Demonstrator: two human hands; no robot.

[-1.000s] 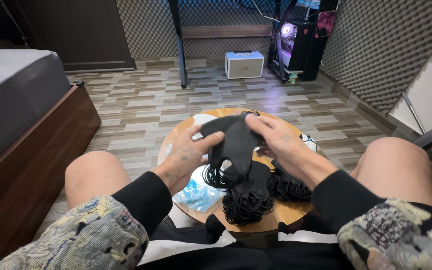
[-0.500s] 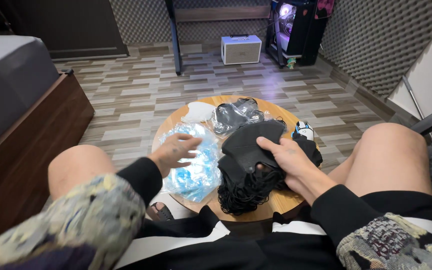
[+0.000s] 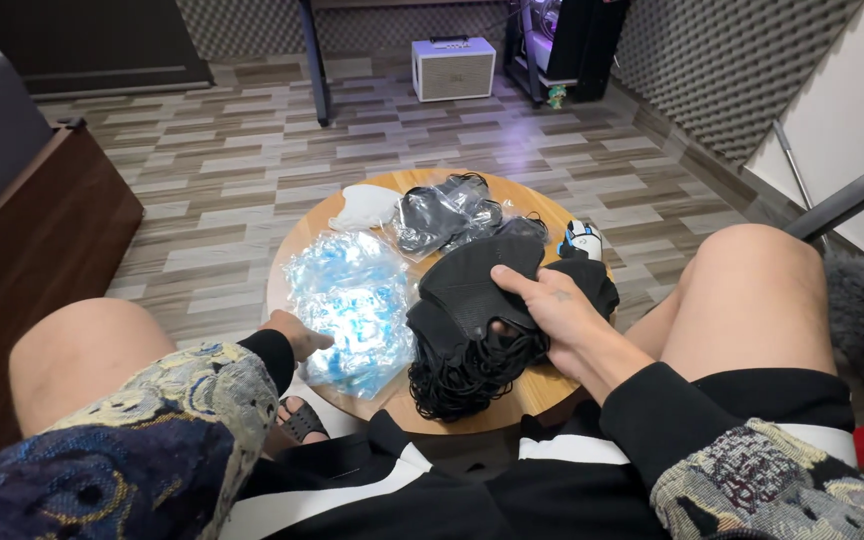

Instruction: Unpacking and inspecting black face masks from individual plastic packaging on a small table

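A small round wooden table (image 3: 297, 250) stands between my knees. My right hand (image 3: 552, 310) presses on a stack of black face masks (image 3: 472, 290), thumb on top and fingers curled under; tangled black ear loops (image 3: 462, 375) hang at the near edge. My left hand (image 3: 302, 335) rests at the table's near left edge, touching a pile of clear plastic wrappers with blue print (image 3: 347, 300); most of its fingers are hidden by my sleeve. Further back lie black masks in clear bags (image 3: 442, 215) and a white mask (image 3: 364, 207).
A small white and blue object (image 3: 582, 240) sits at the table's right edge. A dark wooden bed frame (image 3: 42, 240) stands left. A white speaker box (image 3: 452, 68), a desk leg (image 3: 314, 60) and a computer case (image 3: 572, 40) are at the back. A sandal (image 3: 302, 420) lies below.
Both hands held a black mask up a second ago. The right hand has laid it on the black stack; the left hand moved to the plastic wrappers, then drew back to the near edge.
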